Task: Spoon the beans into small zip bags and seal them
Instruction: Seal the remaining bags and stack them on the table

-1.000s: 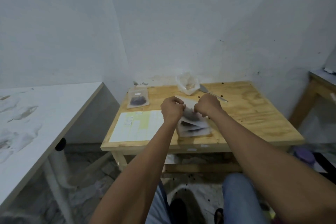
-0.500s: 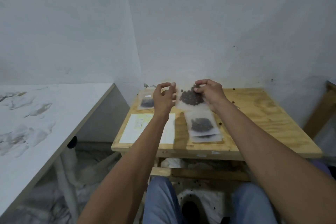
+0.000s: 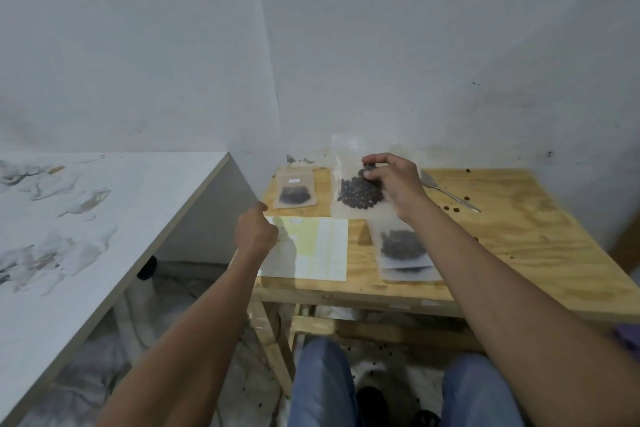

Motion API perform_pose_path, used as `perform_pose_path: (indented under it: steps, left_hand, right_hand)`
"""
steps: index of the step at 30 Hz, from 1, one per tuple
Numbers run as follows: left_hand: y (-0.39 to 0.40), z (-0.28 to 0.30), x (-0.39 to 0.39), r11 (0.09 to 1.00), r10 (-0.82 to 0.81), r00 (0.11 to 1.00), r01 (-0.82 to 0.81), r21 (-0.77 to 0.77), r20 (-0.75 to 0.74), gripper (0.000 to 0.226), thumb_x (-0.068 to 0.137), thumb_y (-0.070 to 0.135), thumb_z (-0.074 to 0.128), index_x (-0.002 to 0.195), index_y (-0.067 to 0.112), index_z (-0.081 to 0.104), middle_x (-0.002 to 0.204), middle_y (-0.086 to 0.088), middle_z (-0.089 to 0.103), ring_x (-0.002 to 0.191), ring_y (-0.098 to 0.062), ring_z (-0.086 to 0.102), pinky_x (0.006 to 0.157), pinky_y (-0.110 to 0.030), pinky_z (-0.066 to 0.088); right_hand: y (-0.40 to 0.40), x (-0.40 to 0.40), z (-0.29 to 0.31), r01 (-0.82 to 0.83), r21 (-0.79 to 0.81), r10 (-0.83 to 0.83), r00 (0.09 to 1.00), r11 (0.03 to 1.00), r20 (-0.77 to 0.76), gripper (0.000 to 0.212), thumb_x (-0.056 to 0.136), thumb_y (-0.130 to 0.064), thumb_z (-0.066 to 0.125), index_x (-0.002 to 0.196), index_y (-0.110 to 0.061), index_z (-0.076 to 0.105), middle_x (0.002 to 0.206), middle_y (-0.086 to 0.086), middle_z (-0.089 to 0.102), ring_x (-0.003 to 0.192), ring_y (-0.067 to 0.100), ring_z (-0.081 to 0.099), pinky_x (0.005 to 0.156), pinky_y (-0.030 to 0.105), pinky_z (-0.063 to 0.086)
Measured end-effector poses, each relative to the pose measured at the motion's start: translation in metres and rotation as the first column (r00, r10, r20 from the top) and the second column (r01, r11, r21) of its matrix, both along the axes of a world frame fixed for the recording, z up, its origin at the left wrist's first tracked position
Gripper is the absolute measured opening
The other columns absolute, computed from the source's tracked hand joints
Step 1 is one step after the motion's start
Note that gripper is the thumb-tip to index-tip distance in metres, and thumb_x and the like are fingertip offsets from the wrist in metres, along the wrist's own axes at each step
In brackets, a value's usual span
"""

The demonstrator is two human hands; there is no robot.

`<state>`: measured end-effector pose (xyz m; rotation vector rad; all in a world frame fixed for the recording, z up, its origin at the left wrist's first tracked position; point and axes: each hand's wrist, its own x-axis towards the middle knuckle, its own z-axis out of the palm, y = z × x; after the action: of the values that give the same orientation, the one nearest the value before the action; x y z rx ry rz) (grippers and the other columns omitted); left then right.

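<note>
My right hand [image 3: 393, 184] pinches a clear zip bag [image 3: 358, 194] of dark beans by its upper right side and holds it upright above the back of the wooden table [image 3: 519, 253]. My left hand [image 3: 256, 232] hovers over the top left corner of a pale label sheet [image 3: 318, 246]. Its fingers are curled and its fingertips are hidden behind its back. A metal spoon [image 3: 448, 192] lies behind my right hand. A stack of filled bags [image 3: 403, 248] rests under my right wrist. Another filled bag [image 3: 295, 192] lies at the back left.
Loose beans [image 3: 455, 209] are scattered on the table's right half and on the floor between my knees. A white table [image 3: 69, 218] stands close on the left, with a narrow gap between it and the wooden one. Walls close off the back.
My left hand has let go of the bean bag and dropped down and left to the label sheet. My right hand alone now holds the bag up.
</note>
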<state>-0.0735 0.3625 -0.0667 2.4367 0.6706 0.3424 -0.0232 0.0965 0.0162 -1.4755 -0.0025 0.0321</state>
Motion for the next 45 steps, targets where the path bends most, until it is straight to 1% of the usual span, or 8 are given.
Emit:
perform_pose_path:
  steps: [5,10,15,19,24,30,41,45]
  left_hand:
    - [-0.004,0.000,0.005,0.999,0.022,1.000,-0.022,-0.032,0.012,0.055,0.082,-0.004,0.068,0.132,0.018,0.060,0.114,-0.011,0.069,0.092,-0.026,0.066,0.074,-0.037,0.057]
    - [-0.005,0.003,0.012,0.957,0.156,0.988,-0.150,-0.248,0.004,0.050,0.085,-0.001,0.072,0.132,0.010,0.060,0.131,-0.018,0.061,0.105,-0.031,0.065,0.095,-0.045,0.055]
    - [-0.010,0.011,0.013,0.922,0.219,0.975,-0.201,-0.329,0.018,0.042,0.088,0.002,0.068,0.129,0.009,0.060,0.127,-0.015,0.061,0.106,-0.030,0.063,0.093,-0.042,0.054]
    - [-0.027,0.036,0.015,0.820,0.212,0.946,-0.035,-0.572,0.245,0.041,0.087,0.002,0.069,0.125,0.008,0.055,0.101,-0.004,0.060,0.086,-0.018,0.060,0.068,-0.027,0.047]
    - [-0.075,0.070,0.021,0.641,0.178,0.898,0.205,-0.740,0.402,0.040,0.082,0.003,0.073,0.116,0.014,0.057,0.091,-0.004,0.066,0.076,-0.017,0.061,0.069,-0.032,0.053]
    - [-0.132,0.076,0.024,0.626,0.172,0.881,0.248,-0.740,0.441,0.033,0.085,0.000,0.069,0.114,0.009,0.058,0.074,0.002,0.059,0.063,-0.007,0.054,0.055,-0.010,0.043]
    - [-0.158,0.067,0.021,0.719,0.143,0.853,0.259,-0.645,0.502,0.028,0.082,0.000,0.071,0.093,0.023,0.061,0.082,-0.004,0.055,0.074,-0.017,0.056,0.068,-0.032,0.051]
    - [-0.153,0.068,0.020,0.724,0.095,0.867,0.278,-0.632,0.490,0.022,0.080,0.008,0.079,0.082,0.027,0.066,0.107,-0.004,0.064,0.105,-0.017,0.060,0.079,-0.031,0.049]
  right_hand:
    - [0.003,-0.001,-0.005,-0.013,-0.031,0.012,1.000,0.999,-0.007,0.032,0.082,0.009,0.066,0.086,-0.021,0.078,0.100,0.002,0.072,0.103,0.023,0.066,0.099,0.042,0.054]
    - [0.003,-0.003,-0.007,-0.022,-0.055,0.022,1.000,0.998,-0.006,0.030,0.084,0.008,0.066,0.088,-0.020,0.077,0.097,-0.001,0.071,0.094,0.016,0.065,0.096,0.039,0.055]
    - [0.002,-0.002,-0.009,-0.025,-0.092,0.027,0.999,0.995,0.026,0.028,0.085,0.004,0.068,0.089,-0.022,0.077,0.098,-0.004,0.070,0.092,0.012,0.064,0.078,0.027,0.053]
    - [0.005,0.001,-0.014,-0.009,-0.106,0.012,1.000,0.994,0.029,0.030,0.085,0.004,0.068,0.090,-0.025,0.076,0.101,-0.001,0.070,0.092,0.012,0.064,0.076,0.026,0.053]
    - [0.009,0.000,-0.019,0.032,-0.114,-0.027,0.999,0.993,0.041,0.032,0.086,0.004,0.066,0.094,-0.025,0.076,0.102,0.000,0.070,0.088,0.011,0.064,0.072,0.025,0.053]
    - [0.010,-0.001,-0.019,0.064,-0.080,-0.059,0.996,0.995,0.065,0.030,0.088,0.002,0.060,0.096,-0.021,0.077,0.102,-0.001,0.074,0.093,0.015,0.067,0.077,0.028,0.054]
    - [0.007,-0.003,-0.017,0.131,-0.098,-0.116,0.983,0.987,0.141,0.019,0.080,-0.005,0.082,0.091,-0.018,0.073,0.095,0.000,0.071,0.097,0.020,0.070,0.085,0.033,0.060]
    - [0.003,-0.003,-0.014,0.138,-0.108,-0.117,0.977,0.985,0.177,0.018,0.080,-0.007,0.081,0.086,-0.021,0.073,0.096,-0.002,0.071,0.096,0.017,0.068,0.080,0.029,0.058]
